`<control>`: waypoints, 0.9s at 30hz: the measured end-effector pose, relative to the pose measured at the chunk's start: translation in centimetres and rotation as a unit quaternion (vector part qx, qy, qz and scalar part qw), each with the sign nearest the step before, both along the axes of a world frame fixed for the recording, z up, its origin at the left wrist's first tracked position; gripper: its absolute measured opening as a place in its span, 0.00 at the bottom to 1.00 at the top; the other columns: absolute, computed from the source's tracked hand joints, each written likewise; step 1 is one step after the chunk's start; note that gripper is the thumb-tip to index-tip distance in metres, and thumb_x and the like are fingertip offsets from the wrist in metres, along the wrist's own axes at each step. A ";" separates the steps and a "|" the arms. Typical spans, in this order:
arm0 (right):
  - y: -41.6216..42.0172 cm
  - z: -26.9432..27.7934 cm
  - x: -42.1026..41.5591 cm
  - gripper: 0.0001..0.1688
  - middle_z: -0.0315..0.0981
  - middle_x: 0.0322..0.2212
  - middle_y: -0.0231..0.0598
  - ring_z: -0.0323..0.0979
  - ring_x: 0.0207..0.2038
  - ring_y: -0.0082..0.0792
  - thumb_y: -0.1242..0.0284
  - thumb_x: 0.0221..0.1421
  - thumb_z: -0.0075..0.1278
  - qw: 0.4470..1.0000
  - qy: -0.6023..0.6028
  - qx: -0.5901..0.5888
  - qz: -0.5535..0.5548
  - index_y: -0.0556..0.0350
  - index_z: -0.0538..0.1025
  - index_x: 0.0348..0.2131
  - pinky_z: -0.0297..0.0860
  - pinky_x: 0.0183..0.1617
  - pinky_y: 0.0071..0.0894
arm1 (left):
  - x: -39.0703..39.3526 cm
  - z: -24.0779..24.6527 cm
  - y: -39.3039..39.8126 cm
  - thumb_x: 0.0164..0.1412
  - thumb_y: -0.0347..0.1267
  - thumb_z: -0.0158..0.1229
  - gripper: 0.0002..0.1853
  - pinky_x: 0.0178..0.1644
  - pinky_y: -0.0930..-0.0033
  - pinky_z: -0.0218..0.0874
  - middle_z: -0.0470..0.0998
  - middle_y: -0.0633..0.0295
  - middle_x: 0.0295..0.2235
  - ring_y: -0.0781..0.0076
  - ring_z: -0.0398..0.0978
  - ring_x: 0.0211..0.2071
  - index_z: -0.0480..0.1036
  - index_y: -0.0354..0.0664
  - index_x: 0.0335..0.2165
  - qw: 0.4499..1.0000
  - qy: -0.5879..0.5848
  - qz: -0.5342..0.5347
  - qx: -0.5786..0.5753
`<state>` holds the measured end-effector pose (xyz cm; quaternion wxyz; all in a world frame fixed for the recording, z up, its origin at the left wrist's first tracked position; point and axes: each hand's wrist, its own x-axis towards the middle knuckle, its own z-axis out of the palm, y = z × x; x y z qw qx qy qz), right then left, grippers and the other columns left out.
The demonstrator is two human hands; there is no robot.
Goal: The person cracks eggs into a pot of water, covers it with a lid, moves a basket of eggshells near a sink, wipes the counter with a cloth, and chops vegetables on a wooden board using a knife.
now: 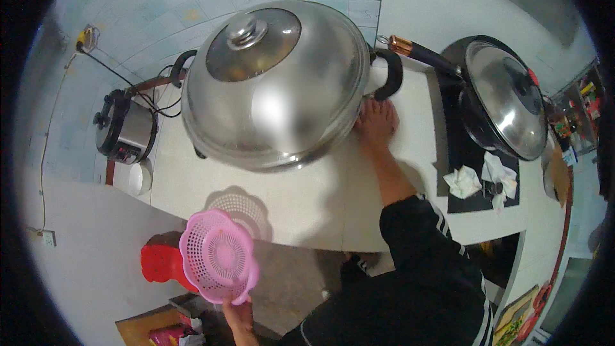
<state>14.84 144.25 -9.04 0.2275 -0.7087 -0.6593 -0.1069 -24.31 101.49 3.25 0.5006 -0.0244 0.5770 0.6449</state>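
My left hand grips the rim of a pink plastic colander, which tilts in front of the counter edge with no food visible inside. My right hand is against or very near the lower right side of a large stainless-steel pot, just below its black side handle. Its fingers look spread, and whether they press on the pot or the countertop is unclear. A domed steel lid with a glass window and a metal knob covers the pot. Yellowish shapes show dimly through the glass.
An electric cooker and a white bowl stand left on the pale countertop. To the right, a lidded wok sits on a black cooktop beside crumpled tissues. A red stool stands below.
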 end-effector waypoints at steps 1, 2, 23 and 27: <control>2.9 -1.1 0.3 0.33 0.56 0.53 0.49 0.52 0.57 0.48 0.60 0.50 0.45 0.977 0.206 0.031 0.051 0.61 0.62 0.51 0.46 0.61 0.48 | 0.2 0.2 1.0 0.52 0.34 0.53 0.22 0.27 0.69 0.61 0.71 0.60 0.41 0.66 0.69 0.37 0.64 0.38 0.46 1.000 0.004 -0.008 -0.001; 5.6 -2.5 0.5 0.33 0.55 0.53 0.49 0.51 0.58 0.48 0.61 0.50 0.45 0.908 0.403 0.062 0.098 0.60 0.61 0.52 0.46 0.61 0.48 | 0.4 0.7 1.9 0.52 0.34 0.53 0.22 0.28 0.69 0.61 0.72 0.60 0.41 0.66 0.69 0.38 0.64 0.38 0.45 1.000 -0.012 -0.001 -0.002; -9.9 -1.9 10.1 0.18 0.70 0.36 0.39 0.68 0.38 0.38 0.67 0.53 0.45 0.927 -0.323 0.128 -0.139 0.52 0.69 0.43 0.65 0.40 0.37 | -8.5 -0.5 4.1 0.54 0.33 0.51 0.15 0.30 0.67 0.67 0.73 0.55 0.39 0.61 0.73 0.33 0.67 0.35 0.38 0.996 -0.053 -0.049 0.042; -19.9 -0.2 2.6 0.18 0.68 0.39 0.36 0.67 0.40 0.34 0.68 0.55 0.45 0.963 -0.198 0.134 -0.123 0.54 0.68 0.45 0.65 0.43 0.32 | -14.0 -1.2 2.5 0.51 0.30 0.53 0.18 0.36 0.67 0.64 0.70 0.59 0.41 0.66 0.70 0.39 0.65 0.36 0.42 0.989 -0.079 -0.089 0.089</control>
